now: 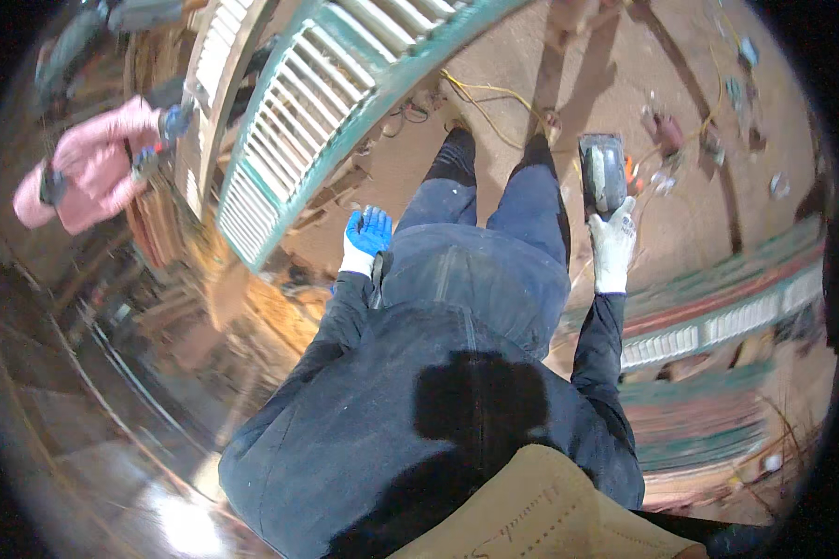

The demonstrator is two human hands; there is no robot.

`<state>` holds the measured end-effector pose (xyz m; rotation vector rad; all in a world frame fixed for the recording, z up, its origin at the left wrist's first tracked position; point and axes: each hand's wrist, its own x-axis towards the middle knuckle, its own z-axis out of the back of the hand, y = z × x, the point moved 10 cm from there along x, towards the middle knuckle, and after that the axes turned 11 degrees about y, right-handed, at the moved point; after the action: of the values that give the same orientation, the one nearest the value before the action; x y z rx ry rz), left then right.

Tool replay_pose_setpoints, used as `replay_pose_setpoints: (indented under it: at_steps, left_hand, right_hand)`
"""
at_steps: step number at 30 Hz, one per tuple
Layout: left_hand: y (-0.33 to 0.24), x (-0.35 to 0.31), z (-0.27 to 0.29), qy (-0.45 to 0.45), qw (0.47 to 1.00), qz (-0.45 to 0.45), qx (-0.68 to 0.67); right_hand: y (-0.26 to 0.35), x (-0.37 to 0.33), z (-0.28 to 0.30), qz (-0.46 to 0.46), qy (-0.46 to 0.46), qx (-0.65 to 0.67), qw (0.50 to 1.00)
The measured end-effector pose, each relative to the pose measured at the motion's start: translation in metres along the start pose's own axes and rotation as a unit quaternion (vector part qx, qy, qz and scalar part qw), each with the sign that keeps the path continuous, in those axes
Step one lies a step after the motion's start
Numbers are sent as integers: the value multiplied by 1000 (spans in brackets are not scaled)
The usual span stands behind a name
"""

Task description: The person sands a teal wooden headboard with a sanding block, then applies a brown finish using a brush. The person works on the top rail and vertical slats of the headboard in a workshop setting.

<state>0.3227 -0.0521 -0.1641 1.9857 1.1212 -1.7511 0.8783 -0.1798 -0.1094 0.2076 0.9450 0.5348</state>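
My right hand [612, 233], in a white glove, is wrapped round what looks like a power sander [604, 172], dark grey with a flat rectangular base. It hangs beside my right leg, above the ground. Low on my left side, my left hand [367, 233] wears a white glove with a blue-coated palm; its fingers are stretched out and hold nothing. A louvred shutter [312, 79] with white slats and a green frame stands ahead of me to the left, apart from both hands.
A second slatted panel [216, 70] stands beyond the shutter, with a person in a pink top [103, 168] near it. Yellow cord [483, 104] runs over the dirt floor. More shutters [727, 326] lie stacked at right. Wood pieces [182, 317] lie at left.
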Motion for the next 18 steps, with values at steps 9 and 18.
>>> replay_pose_setpoints:
  at_steps: [9, 18]
  left_hand:
    - [7, -25, 40, -5, 926, -174, 335]
    - [128, -90, -260, 313, 468, -236, 792]
  right_hand:
    - [62, 36, 8, 154, 40, 18, 987]
    - [161, 75, -80, 59, 151, 504, 848]
